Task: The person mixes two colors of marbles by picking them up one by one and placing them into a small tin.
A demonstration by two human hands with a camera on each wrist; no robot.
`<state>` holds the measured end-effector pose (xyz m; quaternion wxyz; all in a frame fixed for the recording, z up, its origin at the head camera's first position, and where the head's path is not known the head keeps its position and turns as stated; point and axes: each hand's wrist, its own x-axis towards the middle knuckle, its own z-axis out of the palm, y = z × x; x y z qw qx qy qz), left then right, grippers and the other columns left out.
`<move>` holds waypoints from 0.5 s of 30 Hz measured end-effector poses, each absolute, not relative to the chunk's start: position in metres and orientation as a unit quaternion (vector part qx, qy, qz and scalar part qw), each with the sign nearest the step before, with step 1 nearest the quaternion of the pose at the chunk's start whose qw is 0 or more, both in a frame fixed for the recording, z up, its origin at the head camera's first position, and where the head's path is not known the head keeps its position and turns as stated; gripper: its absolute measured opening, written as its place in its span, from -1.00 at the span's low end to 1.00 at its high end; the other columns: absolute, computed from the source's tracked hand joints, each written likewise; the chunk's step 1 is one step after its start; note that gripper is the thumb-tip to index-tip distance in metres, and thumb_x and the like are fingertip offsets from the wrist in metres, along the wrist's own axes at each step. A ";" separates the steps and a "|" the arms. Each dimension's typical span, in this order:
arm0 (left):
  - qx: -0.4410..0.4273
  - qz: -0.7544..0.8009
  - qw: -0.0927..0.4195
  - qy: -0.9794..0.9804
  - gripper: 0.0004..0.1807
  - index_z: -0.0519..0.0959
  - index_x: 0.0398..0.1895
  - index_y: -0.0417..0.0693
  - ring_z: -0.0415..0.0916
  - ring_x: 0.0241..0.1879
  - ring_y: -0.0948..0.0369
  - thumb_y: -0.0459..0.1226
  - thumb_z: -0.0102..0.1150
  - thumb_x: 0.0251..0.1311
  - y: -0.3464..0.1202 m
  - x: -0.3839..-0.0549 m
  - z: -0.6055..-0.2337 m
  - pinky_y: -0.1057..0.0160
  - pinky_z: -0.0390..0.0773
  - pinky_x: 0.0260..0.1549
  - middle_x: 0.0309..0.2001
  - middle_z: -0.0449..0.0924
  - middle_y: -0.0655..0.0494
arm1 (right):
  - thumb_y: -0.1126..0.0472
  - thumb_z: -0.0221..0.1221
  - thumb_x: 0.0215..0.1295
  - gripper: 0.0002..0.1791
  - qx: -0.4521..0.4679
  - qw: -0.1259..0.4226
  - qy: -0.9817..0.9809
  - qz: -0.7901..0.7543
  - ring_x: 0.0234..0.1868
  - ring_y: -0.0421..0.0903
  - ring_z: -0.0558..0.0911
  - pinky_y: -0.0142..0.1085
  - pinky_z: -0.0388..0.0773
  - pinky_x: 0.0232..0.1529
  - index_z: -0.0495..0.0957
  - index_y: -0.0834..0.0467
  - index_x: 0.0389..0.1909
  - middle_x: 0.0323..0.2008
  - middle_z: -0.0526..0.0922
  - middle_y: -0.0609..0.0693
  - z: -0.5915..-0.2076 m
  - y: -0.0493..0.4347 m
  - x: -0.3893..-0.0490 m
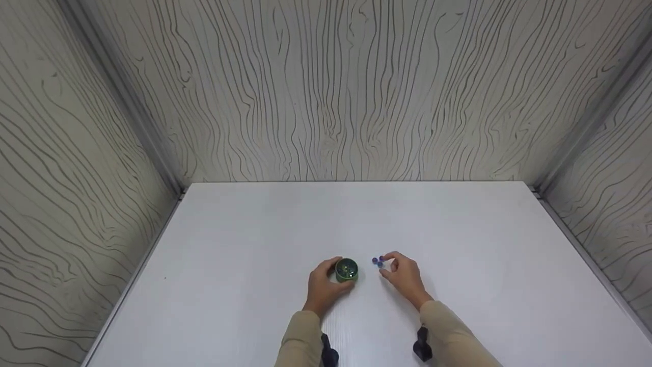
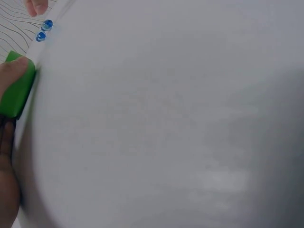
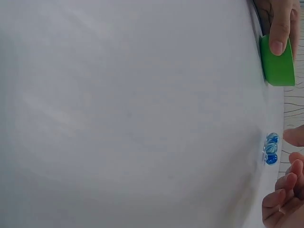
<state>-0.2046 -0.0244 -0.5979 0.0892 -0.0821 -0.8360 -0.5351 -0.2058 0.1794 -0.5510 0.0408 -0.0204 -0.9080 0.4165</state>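
Note:
My left hand (image 1: pixel 324 286) holds a small round green cup (image 1: pixel 347 279) on the white table, fingers and thumb on opposite sides of its wall. Shiny small pieces glint inside the cup. Just right of it, three blue glass marbles (image 1: pixel 380 264) lie clustered on the table. My right hand (image 1: pixel 406 278) is beside them, thumb and forefinger parted at the cluster and other fingers bent in. In the right wrist view a small gap separates the marbles (image 3: pixel 271 148) from the thumb tip (image 3: pixel 294 137). The left wrist view has the green cup (image 2: pixel 19 92) at its left edge.
The white table (image 1: pixel 244 229) reaches back to a wall with a wood-grain pattern (image 1: pixel 331 92). Similar panels stand at left and right. A tiny dark speck (image 1: pixel 165 278) marks the table's left part. Black wrist mounts (image 1: pixel 422 345) hang at the sleeves.

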 end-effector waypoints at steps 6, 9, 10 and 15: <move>-0.078 -0.541 0.089 -0.832 -0.33 0.54 0.12 -0.07 0.56 0.16 0.09 -0.19 0.51 -0.18 -0.024 -0.204 -0.598 0.13 0.51 0.29 0.09 0.64 0.03 | 0.37 0.28 0.11 -0.72 -0.040 0.033 -0.906 0.421 -0.50 -0.20 0.31 -0.52 0.21 -0.55 0.56 0.29 -0.13 -0.57 0.37 -0.05 -0.556 0.181 -0.208; -0.079 -0.538 0.088 -0.835 -0.33 0.54 0.12 -0.07 0.56 0.16 0.09 -0.17 0.51 -0.18 -0.024 -0.204 -0.597 0.13 0.51 0.29 0.09 0.64 0.04 | 0.37 0.27 0.11 -0.72 -0.047 0.026 -0.905 0.422 -0.48 -0.20 0.32 -0.51 0.21 -0.53 0.55 0.29 -0.13 -0.55 0.40 -0.03 -0.559 0.181 -0.209; -0.079 -0.535 0.088 -0.836 -0.33 0.54 0.12 -0.07 0.56 0.16 0.09 -0.17 0.51 -0.17 -0.024 -0.203 -0.597 0.13 0.51 0.29 0.09 0.64 0.04 | 0.37 0.27 0.11 -0.73 -0.048 0.025 -0.904 0.423 -0.48 -0.20 0.32 -0.51 0.22 -0.52 0.55 0.29 -0.13 -0.54 0.41 -0.03 -0.559 0.181 -0.209; -0.078 -0.537 0.082 -0.836 -0.32 0.53 0.12 -0.08 0.55 0.17 0.08 -0.17 0.51 -0.17 -0.025 -0.203 -0.595 0.13 0.50 0.30 0.10 0.63 0.02 | 0.39 0.27 0.09 -0.74 -0.044 0.033 -0.899 0.435 -0.50 -0.22 0.30 -0.52 0.21 -0.53 0.57 0.28 -0.15 -0.56 0.38 -0.05 -0.562 0.182 -0.211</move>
